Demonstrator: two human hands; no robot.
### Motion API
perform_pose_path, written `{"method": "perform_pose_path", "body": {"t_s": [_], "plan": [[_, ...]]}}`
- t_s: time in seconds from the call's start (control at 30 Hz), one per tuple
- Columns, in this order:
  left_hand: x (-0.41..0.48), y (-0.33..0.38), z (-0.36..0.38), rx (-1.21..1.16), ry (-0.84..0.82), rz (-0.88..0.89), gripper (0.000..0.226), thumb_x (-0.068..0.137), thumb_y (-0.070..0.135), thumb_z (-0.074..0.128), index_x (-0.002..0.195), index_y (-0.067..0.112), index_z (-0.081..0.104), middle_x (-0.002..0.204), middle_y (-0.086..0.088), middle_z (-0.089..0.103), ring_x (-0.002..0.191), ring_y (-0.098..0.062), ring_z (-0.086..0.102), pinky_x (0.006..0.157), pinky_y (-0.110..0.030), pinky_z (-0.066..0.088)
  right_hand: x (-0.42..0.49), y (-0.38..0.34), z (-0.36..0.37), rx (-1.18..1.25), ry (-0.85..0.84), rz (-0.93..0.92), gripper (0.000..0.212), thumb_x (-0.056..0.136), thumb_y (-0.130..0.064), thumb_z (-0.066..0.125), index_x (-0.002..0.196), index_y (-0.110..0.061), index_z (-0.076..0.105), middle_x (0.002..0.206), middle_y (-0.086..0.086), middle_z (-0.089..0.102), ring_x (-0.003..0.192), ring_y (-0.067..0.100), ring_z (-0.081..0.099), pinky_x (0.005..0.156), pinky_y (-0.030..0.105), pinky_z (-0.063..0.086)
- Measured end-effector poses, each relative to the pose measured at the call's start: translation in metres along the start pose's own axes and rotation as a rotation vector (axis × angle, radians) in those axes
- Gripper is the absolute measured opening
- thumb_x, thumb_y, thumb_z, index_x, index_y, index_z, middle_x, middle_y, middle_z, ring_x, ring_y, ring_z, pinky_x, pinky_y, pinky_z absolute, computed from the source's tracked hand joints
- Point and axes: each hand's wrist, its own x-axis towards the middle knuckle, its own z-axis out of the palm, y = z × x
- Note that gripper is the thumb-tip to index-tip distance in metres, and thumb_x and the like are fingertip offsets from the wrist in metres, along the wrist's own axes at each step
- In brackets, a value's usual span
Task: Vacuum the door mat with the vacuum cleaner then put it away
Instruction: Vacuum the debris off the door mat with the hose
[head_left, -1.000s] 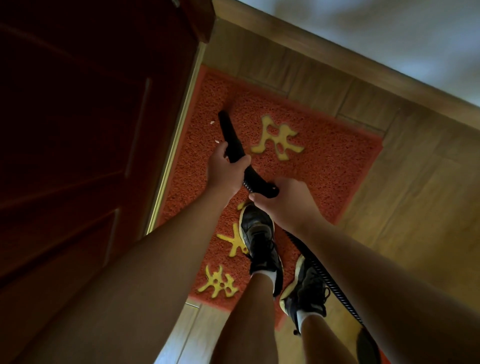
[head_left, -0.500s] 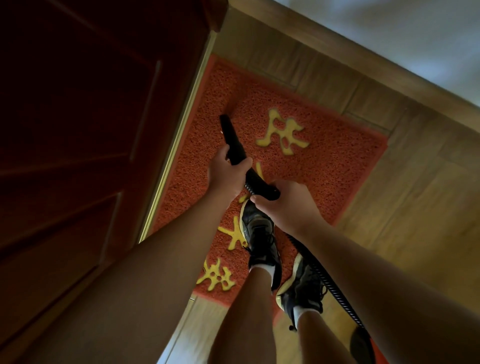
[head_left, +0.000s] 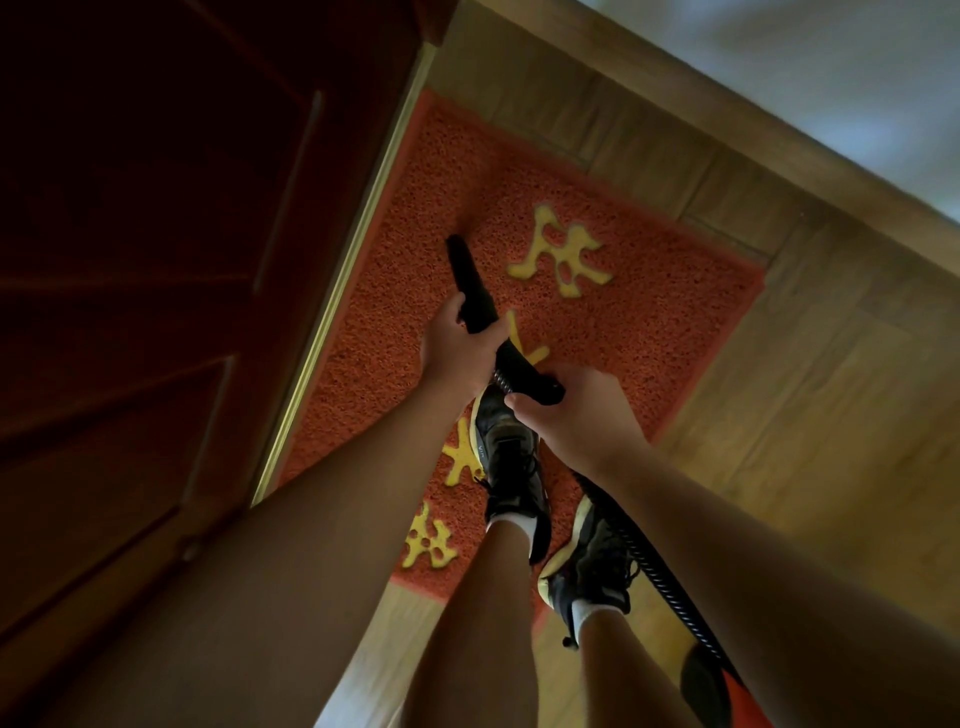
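In the head view, a long black plastic vacuum nozzle (head_left: 467, 283) lies slanted over the orange-red bristly door mat with yellow signs (head_left: 649, 291). Its tip points to 11 o'clock and looks to sit down on the mat. The left hand (head_left: 457, 348) has its fingers wrapped tight round the middle of the nozzle. The right hand (head_left: 576, 415), at 4 o'clock from the left one, grips the back end. A ribbed black hose (head_left: 649, 566) runs from there toward 5 o'clock to a black and orange vacuum body (head_left: 711, 686), half hidden by the right arm. Two black shoes with white socks (head_left: 506, 457) stand on the mat at 6 o'clock and cover part of a yellow sign. A dark red wooden door (head_left: 156, 260) fills the 9 o'clock side, with a thin gold metal strip (head_left: 337, 291) along the mat's edge. Light brown wooden floor planks (head_left: 805, 415) lie at 3 o'clock. A wooden skirting board (head_left: 675, 88) and a white wall (head_left: 779, 67) are at 1 o'clock.
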Motion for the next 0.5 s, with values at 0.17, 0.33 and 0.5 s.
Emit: {"method": "perform_pose_path", "body": {"t_s": [0.17, 0.33, 0.5], "plan": [[-0.005, -0.007, -0.003, -0.006, 0.007, -0.001, 0.055, 0.092, 0.026, 0.073, 0.142, 0.015, 0.054, 0.122, 0.003, 0.059, 0.111, -0.017, 0.06, 0.088, -0.031, 0.048, -0.006, -0.001, 0.005, -0.006, -0.005, 0.005, 0.037, 0.089, -0.036, 0.069, 0.063, -0.02, 0.048, 0.052, -0.003, 0.048, 0.04, 0.01, 0.038, 0.039, 0.019, 0.026], [-0.009, -0.017, -0.006, 0.007, 0.004, -0.001, 0.057, 0.089, 0.031, 0.074, 0.141, 0.016, 0.055, 0.13, -0.002, 0.062, 0.114, -0.02, 0.062, 0.092, -0.037, 0.054, -0.012, -0.001, 0.01, -0.001, -0.019, 0.012, 0.038, 0.089, -0.035, 0.07, 0.063, -0.022, 0.046, 0.053, -0.004, 0.049, 0.041, 0.01, 0.04, 0.038, 0.017, 0.026], [-0.017, -0.026, -0.011, 0.021, 0.009, -0.023, 0.059, 0.09, 0.035, 0.074, 0.142, 0.017, 0.054, 0.132, -0.002, 0.062, 0.114, -0.022, 0.063, 0.096, -0.042, 0.054, -0.021, -0.003, 0.016, 0.007, -0.043, -0.012, 0.041, 0.092, -0.034, 0.067, 0.059, -0.024, 0.045, 0.05, -0.006, 0.048, 0.04, 0.008, 0.04, 0.04, 0.019, 0.027]]}}
